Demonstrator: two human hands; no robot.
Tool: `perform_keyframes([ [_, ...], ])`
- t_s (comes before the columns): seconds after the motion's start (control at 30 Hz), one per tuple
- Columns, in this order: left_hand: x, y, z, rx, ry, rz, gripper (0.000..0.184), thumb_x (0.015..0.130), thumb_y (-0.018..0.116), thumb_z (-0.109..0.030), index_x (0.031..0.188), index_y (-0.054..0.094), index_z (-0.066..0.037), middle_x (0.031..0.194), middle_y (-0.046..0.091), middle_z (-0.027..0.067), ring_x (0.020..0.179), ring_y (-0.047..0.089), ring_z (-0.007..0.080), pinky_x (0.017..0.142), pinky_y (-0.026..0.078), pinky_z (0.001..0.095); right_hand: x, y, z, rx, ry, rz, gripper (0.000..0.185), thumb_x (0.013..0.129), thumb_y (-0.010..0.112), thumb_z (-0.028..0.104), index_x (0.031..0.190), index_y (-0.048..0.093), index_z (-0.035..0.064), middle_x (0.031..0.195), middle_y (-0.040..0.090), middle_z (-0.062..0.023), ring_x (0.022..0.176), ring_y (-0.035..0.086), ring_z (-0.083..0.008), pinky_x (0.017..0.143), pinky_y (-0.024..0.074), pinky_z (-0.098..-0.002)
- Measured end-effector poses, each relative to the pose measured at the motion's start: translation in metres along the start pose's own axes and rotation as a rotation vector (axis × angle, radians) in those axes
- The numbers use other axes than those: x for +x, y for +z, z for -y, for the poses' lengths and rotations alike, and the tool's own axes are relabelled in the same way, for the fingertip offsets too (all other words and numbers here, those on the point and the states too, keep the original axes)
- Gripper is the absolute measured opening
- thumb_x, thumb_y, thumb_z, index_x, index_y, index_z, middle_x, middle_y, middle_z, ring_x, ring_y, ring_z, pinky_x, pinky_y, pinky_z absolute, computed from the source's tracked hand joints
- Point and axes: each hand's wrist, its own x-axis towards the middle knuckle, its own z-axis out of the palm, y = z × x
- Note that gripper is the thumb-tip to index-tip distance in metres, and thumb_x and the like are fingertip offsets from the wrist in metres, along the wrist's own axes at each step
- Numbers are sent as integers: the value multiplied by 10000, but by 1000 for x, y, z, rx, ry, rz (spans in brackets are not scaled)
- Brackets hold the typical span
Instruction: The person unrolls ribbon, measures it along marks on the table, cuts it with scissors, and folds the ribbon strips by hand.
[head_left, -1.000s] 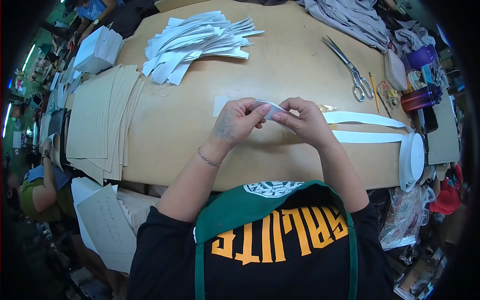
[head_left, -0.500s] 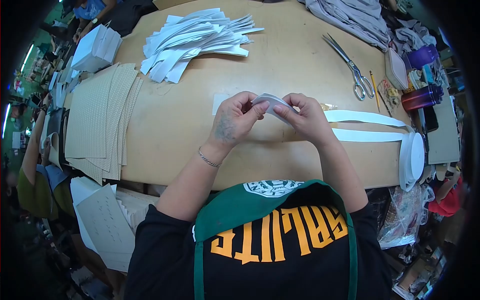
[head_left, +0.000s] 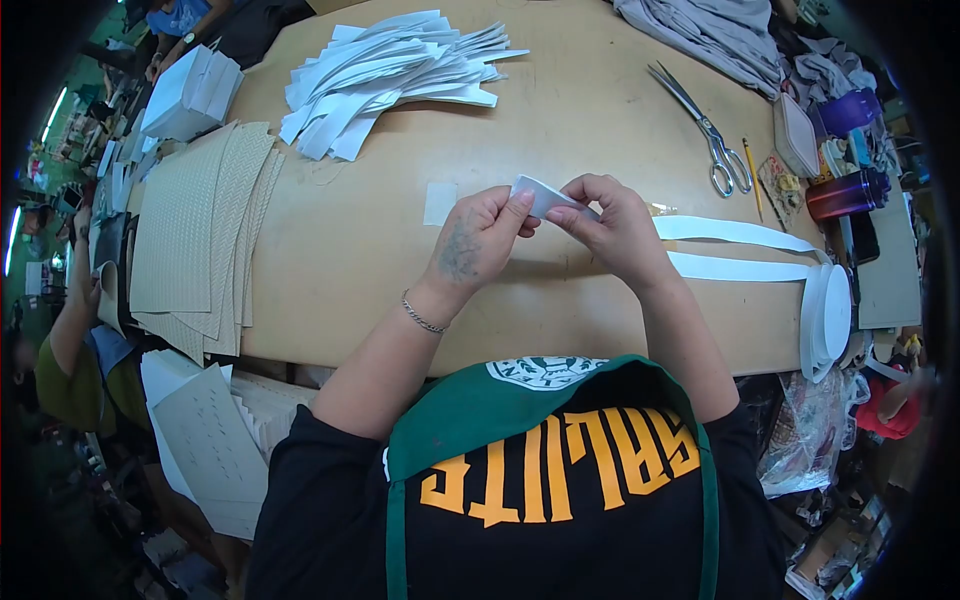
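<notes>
Between both hands, above the middle of the table, is a small folded white piece point(head_left: 545, 196). My left hand point(head_left: 480, 232) pinches its left end between thumb and fingers. At its right end, my right hand point(head_left: 612, 225) closes on it with thumb and fingers. A small white square point(head_left: 440, 204) lies flat on the table just left of my left hand. White strips point(head_left: 735, 230) run from behind my right hand to a white roll point(head_left: 826, 315) at the right edge. Whether the piece has one or several layers is hard to tell.
A heap of white strips point(head_left: 385, 75) lies at the back. Beige sheets point(head_left: 190, 230) and a white stack point(head_left: 190, 95) are on the left. Scissors point(head_left: 706, 130), a pencil point(head_left: 752, 180), a tumbler point(head_left: 846, 195) and grey cloth point(head_left: 700, 35) are on the right. Other people are at the edges.
The white piece, bowed in my hands half a second ago, now looks flatter and narrower, angled down to the right. Both hands have shifted slightly and keep their hold.
</notes>
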Motion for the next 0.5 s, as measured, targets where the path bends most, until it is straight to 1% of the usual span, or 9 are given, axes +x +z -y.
perform_keyframes([
  [0.17,-2,-2,-3,-31,-32,39,339,998,433,-244,997,635,28,810,642,52,762,591,99,744,475,246,1,-2,3,-7,71,43,217,805,701,207,853,652,1,777,637,-123,770,575,-234,711,466,-345],
  [0.27,-2,-1,-1,-39,-29,49,353,1002,414,-248,1003,628,33,817,645,63,768,597,109,750,477,250,2,-2,-1,-20,17,31,225,807,702,216,849,655,0,772,634,-131,750,583,-235,704,470,-341],
  [0.5,-2,-1,-2,-26,-18,31,354,998,424,-257,998,624,35,817,641,60,780,594,110,749,475,249,3,-2,-2,4,84,76,234,810,702,230,867,669,5,782,637,-146,749,610,-246,692,477,-347],
])
